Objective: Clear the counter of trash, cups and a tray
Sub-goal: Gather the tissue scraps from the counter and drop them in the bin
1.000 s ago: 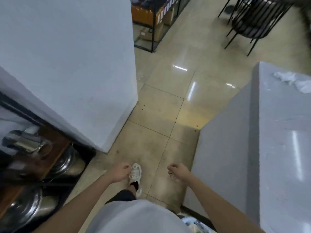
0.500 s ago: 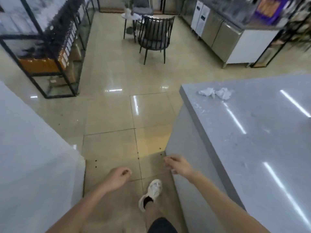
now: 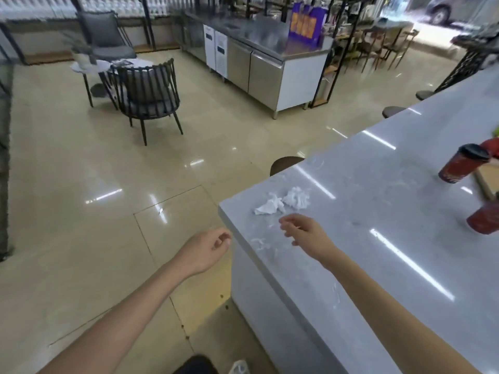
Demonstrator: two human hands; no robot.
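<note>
Two crumpled white tissues (image 3: 283, 201) lie near the corner of the grey marble counter (image 3: 378, 238). My right hand (image 3: 305, 230) hovers over the counter just short of them, fingers loosely curled, holding nothing. My left hand (image 3: 208, 248) hangs beside the counter's corner, off the top, fingers curled and empty. A dark red cup with a black lid (image 3: 463, 164) stands at the right. A second red cup (image 3: 484, 218) is cut off by the right edge. A wooden tray's corner (image 3: 487, 180) shows between them.
A brown stool seat (image 3: 285, 164) pokes out past the counter's far side, with more stools (image 3: 393, 112) further along. A black slatted chair (image 3: 147, 95) and a small round table stand on the tiled floor. A steel cabinet counter (image 3: 259, 63) sits behind.
The view has swung right and up from the floor onto the counter. My right hand has risen from beside the counter to above its top, close to the tissues. The cups have come into sight.
</note>
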